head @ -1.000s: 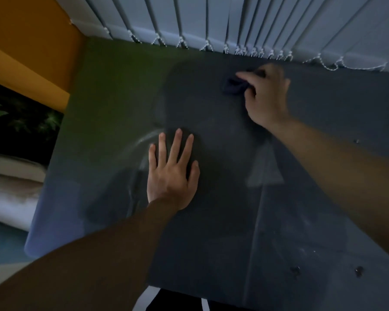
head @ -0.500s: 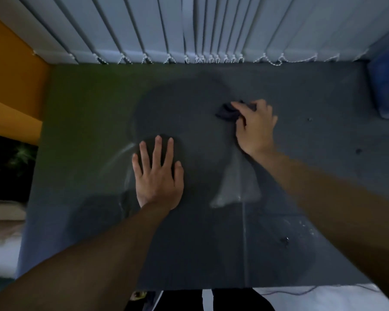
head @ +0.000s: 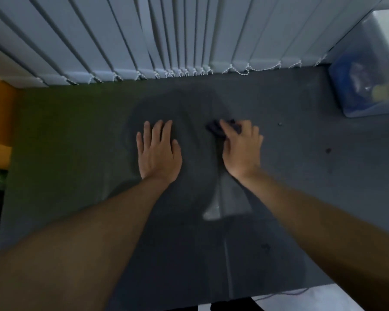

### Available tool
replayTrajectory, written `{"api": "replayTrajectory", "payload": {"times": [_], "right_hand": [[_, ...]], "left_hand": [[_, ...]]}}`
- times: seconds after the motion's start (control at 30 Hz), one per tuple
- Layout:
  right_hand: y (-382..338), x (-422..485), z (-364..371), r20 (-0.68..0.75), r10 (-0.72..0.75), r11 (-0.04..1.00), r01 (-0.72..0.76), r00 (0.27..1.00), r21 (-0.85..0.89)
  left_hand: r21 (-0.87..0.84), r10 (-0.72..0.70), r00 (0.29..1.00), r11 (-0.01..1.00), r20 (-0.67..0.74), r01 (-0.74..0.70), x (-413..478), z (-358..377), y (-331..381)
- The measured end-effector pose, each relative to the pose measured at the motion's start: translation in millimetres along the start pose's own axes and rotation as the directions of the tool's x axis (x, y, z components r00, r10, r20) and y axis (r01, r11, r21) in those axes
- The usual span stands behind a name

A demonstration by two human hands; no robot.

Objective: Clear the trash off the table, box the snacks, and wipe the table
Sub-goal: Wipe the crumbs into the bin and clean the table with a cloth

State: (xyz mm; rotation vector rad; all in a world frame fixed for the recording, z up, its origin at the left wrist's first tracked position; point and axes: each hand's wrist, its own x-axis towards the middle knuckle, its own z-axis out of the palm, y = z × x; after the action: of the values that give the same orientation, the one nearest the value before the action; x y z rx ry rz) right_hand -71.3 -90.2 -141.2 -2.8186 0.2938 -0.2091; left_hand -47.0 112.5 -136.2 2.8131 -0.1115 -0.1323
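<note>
Dim room: dark bench (head: 301, 176) below white blinds (head: 144, 41). Left hand (head: 158, 151) lies flat, fingers released; right hand (head: 241, 151) fingers grasp a dark cloth (head: 215, 129). Box (head: 366, 86) far right.

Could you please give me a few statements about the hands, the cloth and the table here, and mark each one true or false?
1. The right hand grips a dark cloth against the table. True.
2. The left hand is clenched into a fist. False: it lies flat on the table, fingers spread.
3. A clear box sits at the table's far right corner. True.
4. The box stands between the two hands. False: it is well to the right of both.
5. Small dark specks remain on the table right of the cloth. True.
</note>
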Motion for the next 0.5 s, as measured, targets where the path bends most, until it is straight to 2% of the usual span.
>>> {"api": "replayTrajectory", "payload": {"times": [0.03, 0.1, 0.17, 0.2, 0.27, 0.33, 0.37, 0.4, 0.43, 0.5], "right_hand": [[2, -4, 1, 0.013, -0.117, 0.993, 0.117, 0.993, 0.008], [18, 5, -2, 0.046, -0.354, 0.935, 0.351, 0.934, 0.058], [34, 31, -1, 0.051, -0.442, 0.897, 0.440, 0.896, 0.035], [37, 49, 1, 0.021, -0.393, 0.920, 0.393, 0.919, 0.002], [33, 84, 5, -0.053, -0.119, 0.993, 0.119, 0.991, -0.004], [19, 112, 9, -0.051, 0.144, 0.989, -0.142, 0.988, 0.034], [10, 119, 11, -0.029, 0.159, 0.987, -0.158, 0.987, 0.038], [2, 122, 14, -0.002, 0.094, 0.995, -0.094, 0.996, 0.045], [-4, 121, 16, 0.022, -0.036, 0.998, 0.035, 0.999, 0.056], [-5, 118, 19, 0.077, -0.338, 0.940, 0.331, 0.938, 0.081]], "left_hand": [[0.000, -0.015, 1.000, 1.000, 0.019, 0.015, 7, 4, 6], [0.073, -0.054, 0.998, 0.996, 0.036, 0.052, 15, 14, 16], [0.156, -0.068, 0.997, 0.986, 0.028, 0.063, 16, 20, 20], [0.180, -0.069, 0.997, 0.982, 0.033, 0.062, 16, 22, 21], [0.211, -0.070, 0.996, 0.976, 0.050, 0.058, 17, 23, 21], [0.226, -0.076, 0.996, 0.972, 0.041, 0.065, 17, 25, 21], [0.232, -0.077, 0.996, 0.970, 0.033, 0.067, 18, 26, 21], [0.238, -0.080, 0.996, 0.969, 0.028, 0.071, 18, 26, 21], [0.245, -0.080, 0.996, 0.967, 0.029, 0.071, 18, 26, 20], [0.253, -0.078, 0.996, 0.965, 0.033, 0.067, 18, 27, 20]]}}
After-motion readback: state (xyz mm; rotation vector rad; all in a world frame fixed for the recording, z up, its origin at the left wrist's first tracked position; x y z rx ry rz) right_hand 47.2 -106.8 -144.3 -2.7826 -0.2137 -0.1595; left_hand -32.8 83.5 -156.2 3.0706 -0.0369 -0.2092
